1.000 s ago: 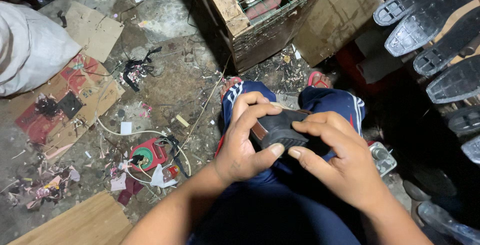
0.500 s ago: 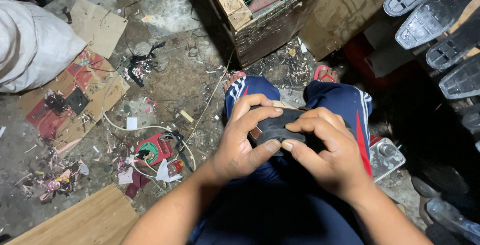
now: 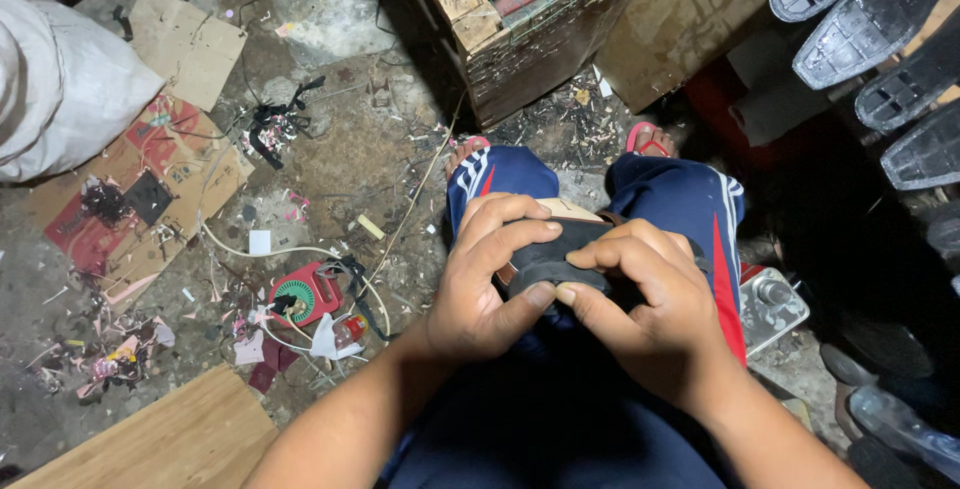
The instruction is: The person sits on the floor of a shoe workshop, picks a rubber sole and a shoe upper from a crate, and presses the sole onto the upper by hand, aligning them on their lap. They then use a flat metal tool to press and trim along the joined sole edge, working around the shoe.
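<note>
Head view, looking down at a seated person's lap: left hand [image 3: 485, 279] and right hand [image 3: 650, 309] both clasp a black shoe piece [image 3: 560, 254] with a tan edge, thumbs pressed together on its near side, above blue track trousers [image 3: 690, 199]. At 9 o'clock from the hands, a small red fan [image 3: 300, 294] lies on the littered floor; at 12 o'clock stands a wooden crate [image 3: 500, 29]; at 2 o'clock hang black soles [image 3: 880, 29].

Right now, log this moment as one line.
left hand: shut on black shoe piece | right hand: shut on same | over lap | floor: littered scraps
</note>
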The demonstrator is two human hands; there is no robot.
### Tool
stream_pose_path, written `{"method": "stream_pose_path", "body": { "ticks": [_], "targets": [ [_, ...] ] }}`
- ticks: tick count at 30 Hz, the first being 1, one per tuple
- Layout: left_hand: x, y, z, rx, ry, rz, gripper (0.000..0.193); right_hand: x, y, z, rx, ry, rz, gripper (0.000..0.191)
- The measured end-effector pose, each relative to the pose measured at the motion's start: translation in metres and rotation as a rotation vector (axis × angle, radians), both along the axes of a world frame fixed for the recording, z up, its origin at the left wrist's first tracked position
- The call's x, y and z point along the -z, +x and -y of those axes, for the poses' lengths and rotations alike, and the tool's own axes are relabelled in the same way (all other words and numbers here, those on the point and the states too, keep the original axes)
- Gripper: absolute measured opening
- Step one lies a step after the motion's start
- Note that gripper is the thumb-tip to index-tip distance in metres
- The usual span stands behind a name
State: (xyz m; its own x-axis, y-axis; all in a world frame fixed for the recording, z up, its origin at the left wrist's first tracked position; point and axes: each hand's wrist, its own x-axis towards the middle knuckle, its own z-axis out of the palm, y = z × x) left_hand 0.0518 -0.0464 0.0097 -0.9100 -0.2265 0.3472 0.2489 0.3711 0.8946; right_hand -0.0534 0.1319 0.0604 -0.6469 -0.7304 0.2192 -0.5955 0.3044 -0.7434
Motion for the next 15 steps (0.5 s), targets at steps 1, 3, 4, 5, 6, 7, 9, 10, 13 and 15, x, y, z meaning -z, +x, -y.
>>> {"method": "stream_pose_path", "body": {
  "ticks": [1, 3, 4, 5, 6, 7, 9, 10, 13, 15],
  "targets": [
    [0.001, 0.001, 0.000, 0.007, 0.052, 0.040, 0.048, 0.000, 0.000, 0.001, 0.004, 0.012, -0.024, 0.027],
    [0.006, 0.004, 0.002, -0.009, 0.009, -0.032, 0.044, 0.001, 0.001, 0.002, 0.018, 0.018, -0.060, 0.032],
    [0.009, 0.005, 0.003, -0.017, -0.010, -0.067, 0.042, 0.001, 0.001, 0.003, 0.025, 0.012, -0.070, 0.037],
    [0.013, 0.008, 0.004, -0.008, 0.022, -0.054, 0.042, 0.003, 0.001, 0.004, 0.030, 0.004, -0.083, 0.042],
    [0.017, 0.010, 0.007, 0.000, 0.055, -0.041, 0.043, 0.005, 0.002, 0.005, 0.009, 0.019, -0.113, 0.043],
    [0.021, 0.013, 0.008, 0.006, 0.087, -0.028, 0.043, 0.008, 0.002, 0.006, -0.014, 0.035, -0.142, 0.043],
    [0.030, 0.019, 0.011, 0.018, 0.224, 0.009, 0.043, 0.014, 0.003, 0.008, -0.035, 0.047, -0.162, 0.042],
    [0.035, 0.021, 0.012, 0.029, 0.295, 0.030, 0.043, 0.018, 0.004, 0.009, -0.029, 0.048, -0.149, 0.040],
    [0.047, 0.027, 0.013, 0.009, 0.285, 0.062, 0.045, 0.029, 0.006, 0.010, -0.045, 0.038, -0.126, 0.035],
    [0.052, 0.028, 0.014, 0.001, 0.215, 0.045, 0.046, 0.034, 0.006, 0.010, -0.049, 0.030, -0.126, 0.031]
  ]
}}
